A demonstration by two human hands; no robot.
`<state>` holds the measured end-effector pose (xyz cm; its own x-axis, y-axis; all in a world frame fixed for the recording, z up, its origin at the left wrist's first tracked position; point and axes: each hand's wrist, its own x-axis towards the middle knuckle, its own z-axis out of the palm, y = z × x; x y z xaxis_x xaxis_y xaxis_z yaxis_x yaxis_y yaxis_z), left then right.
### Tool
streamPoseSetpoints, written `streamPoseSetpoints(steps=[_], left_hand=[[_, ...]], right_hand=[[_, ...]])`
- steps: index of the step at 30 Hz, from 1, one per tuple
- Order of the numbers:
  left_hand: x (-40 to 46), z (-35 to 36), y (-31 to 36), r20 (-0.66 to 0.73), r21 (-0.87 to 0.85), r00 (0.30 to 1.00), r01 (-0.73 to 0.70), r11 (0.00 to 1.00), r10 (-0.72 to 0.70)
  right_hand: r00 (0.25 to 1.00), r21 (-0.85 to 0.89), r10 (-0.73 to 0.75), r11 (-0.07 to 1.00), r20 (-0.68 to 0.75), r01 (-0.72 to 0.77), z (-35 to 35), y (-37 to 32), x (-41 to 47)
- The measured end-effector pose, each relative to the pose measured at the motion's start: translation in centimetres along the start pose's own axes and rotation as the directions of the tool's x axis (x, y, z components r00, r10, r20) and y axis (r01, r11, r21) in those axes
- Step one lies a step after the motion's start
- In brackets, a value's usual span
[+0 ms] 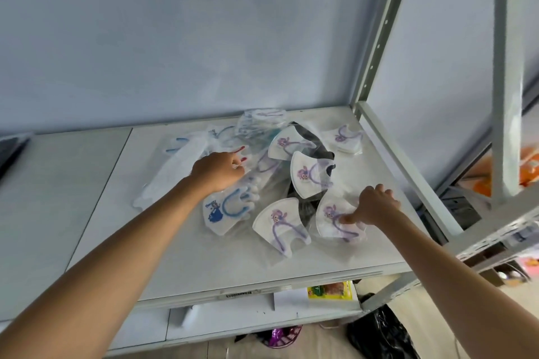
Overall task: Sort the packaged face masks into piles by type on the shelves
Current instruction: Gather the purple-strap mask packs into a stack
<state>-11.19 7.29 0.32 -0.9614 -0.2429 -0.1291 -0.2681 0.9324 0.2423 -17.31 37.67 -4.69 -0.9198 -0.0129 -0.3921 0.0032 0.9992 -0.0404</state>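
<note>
A heap of clear-packaged face masks lies on the white shelf. Several carry a purple cartoon and purple loops, such as the purple mask at the front. A blue-print mask lies at the front left, and a black mask shows under the heap. My left hand has its fingers curled down on a packet with red loops at the heap's left side. My right hand pinches the front right purple mask packet, thumb on top.
A grey metal upright and side rail bound the shelf on the right. A second shelf board adjoins on the left. Below the front edge sit a yellow packet and a black bag.
</note>
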Motion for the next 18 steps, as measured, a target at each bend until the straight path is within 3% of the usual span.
streamPoseSetpoints(steps=[3,8,10,13,15,18], left_hand=[[0.2,0.7,-0.6,0.022,0.045,1.000,0.002,0.999,-0.003],[0.6,1.9,-0.8,0.049,-0.003,0.999,-0.005,1.000,0.006],[0.7,1.9,-0.7,0.055,-0.027,0.998,-0.024,0.999,0.025],[0.6,1.7,-0.7,0.059,-0.054,0.997,-0.038,0.998,0.041],[0.6,1.5,-0.7,0.067,-0.079,0.997,-0.035,0.996,0.040],[0.8,1.2,-0.6,0.057,-0.114,0.996,-0.056,0.992,0.063]], right_hand=[[1.000,0.023,0.009,1.000,0.007,-0.009,0.6,0.3,-0.3],[0.999,0.244,-0.030,0.969,0.018,0.024,1.4,1.0,-0.3],[1.000,0.402,-0.026,0.916,0.010,0.020,1.4,1.2,-0.5],[0.999,0.671,0.011,0.741,0.030,-0.028,0.4,2.2,-0.6],[0.995,0.759,0.075,0.652,-0.065,0.000,-1.1,3.4,-0.6],[0.952,0.712,0.116,0.690,-0.285,0.129,-3.9,4.4,-1.0]])
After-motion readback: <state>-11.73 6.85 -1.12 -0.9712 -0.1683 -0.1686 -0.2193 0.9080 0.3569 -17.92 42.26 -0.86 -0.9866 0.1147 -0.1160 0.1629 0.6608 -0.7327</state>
